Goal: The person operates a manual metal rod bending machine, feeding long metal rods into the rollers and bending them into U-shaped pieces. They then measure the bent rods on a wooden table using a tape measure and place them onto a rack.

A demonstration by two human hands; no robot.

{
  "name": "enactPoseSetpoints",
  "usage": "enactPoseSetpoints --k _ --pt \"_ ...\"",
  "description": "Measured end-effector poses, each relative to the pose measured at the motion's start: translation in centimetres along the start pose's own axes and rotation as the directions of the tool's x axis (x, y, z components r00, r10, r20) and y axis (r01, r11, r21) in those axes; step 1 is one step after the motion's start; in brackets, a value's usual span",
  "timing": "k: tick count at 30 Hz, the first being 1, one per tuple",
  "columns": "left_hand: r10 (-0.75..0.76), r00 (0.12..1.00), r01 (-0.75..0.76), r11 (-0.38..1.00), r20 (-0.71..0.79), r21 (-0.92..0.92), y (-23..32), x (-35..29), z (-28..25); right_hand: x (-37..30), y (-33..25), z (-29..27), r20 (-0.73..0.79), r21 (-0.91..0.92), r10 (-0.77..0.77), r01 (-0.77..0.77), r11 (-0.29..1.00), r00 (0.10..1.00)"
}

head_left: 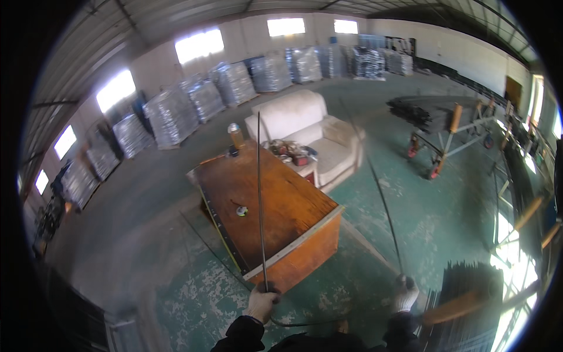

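My left hand (262, 302), in a whitish glove, is closed around a long thin dark rod (260, 193) that stands up in front of the wooden table (293, 193). My right hand (405, 293), also gloved and slightly blurred, grips another thin dark length of rod (384, 208), which slants up and away to the left. A dark curved length passes low between the hands. Whether these are one bent piece or several I cannot tell. On the tabletop lies a small round white-and-green object (241, 211). A bottle with amber contents (236, 136) stands at its far corner.
A cream sofa (293, 114) stands behind the table, with a cluttered small stand (290, 152) beside it. Wheeled racks (447, 144) bearing dark strips are at right. A dark rod bundle (469, 287) lies near my right hand. Wrapped pallets (170, 114) line the far wall.
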State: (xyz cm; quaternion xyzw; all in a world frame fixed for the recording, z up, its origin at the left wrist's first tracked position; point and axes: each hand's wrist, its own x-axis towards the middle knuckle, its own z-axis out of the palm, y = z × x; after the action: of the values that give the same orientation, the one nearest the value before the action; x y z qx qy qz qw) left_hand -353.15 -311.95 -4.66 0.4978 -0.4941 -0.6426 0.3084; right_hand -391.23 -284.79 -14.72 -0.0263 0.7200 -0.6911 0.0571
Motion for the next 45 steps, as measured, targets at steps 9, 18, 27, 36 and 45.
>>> enactPoseSetpoints --k 9,18,27,36,45 --pt "-0.172 0.892 0.198 0.980 -0.419 0.019 -2.2 5.6 -6.0 4.3 3.3 23.5 0.340 -0.292 0.030 0.075 0.953 0.940" --pt "-0.153 0.833 0.293 0.938 -0.532 0.188 -4.9 18.4 -9.4 8.0 6.0 41.2 0.469 -0.380 0.002 0.200 0.903 0.883" --pt "0.140 0.895 0.176 0.760 -0.423 0.625 -6.1 27.5 -10.6 12.8 9.4 53.4 0.573 -0.490 -0.147 0.481 0.727 0.806" --pt "0.144 0.989 -0.016 0.273 -0.025 0.962 -6.4 28.1 -4.5 15.9 4.4 56.2 0.885 -0.451 0.030 0.840 0.303 0.464" --pt "0.219 0.974 -0.019 0.316 -0.053 0.949 -6.6 28.1 -3.2 17.9 5.4 55.2 0.906 -0.396 -0.034 0.875 0.278 0.421"
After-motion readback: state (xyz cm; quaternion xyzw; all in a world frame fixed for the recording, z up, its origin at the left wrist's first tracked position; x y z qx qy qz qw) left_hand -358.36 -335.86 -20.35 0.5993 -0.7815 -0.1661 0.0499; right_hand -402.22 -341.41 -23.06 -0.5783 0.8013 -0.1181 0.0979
